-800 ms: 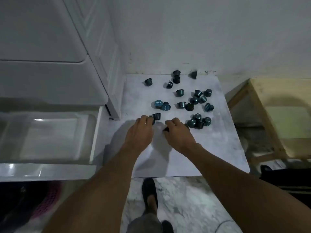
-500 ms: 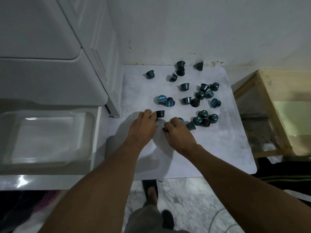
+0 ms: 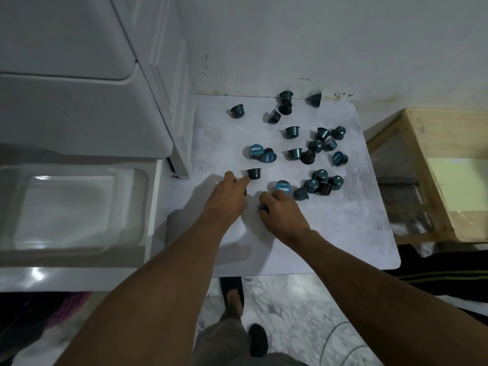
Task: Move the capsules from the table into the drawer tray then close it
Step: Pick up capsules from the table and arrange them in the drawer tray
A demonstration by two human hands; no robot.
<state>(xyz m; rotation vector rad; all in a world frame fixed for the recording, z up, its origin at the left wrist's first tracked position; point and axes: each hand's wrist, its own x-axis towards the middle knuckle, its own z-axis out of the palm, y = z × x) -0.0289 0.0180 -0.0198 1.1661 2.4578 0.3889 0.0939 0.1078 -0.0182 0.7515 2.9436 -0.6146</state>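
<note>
teal and dark capsules (image 3: 308,156) lie scattered over the table (image 3: 343,233), thickest toward its far right corner. none sit in the open drawer tray (image 3: 66,207) off its left edge. right hand (image 3: 284,215) curls round a dark capsule (image 3: 262,207) near the middle. left hand (image 3: 227,199) touches a lone capsule (image 3: 254,173); whether it pinches it, can't tell. the capsules look light, stiff-walled, smooth and ready to roll, with foil easily dented, so best taken round the body under the rim. blue lids (image 3: 283,187) carry a white word, maybe "espresso", upside down.
</note>
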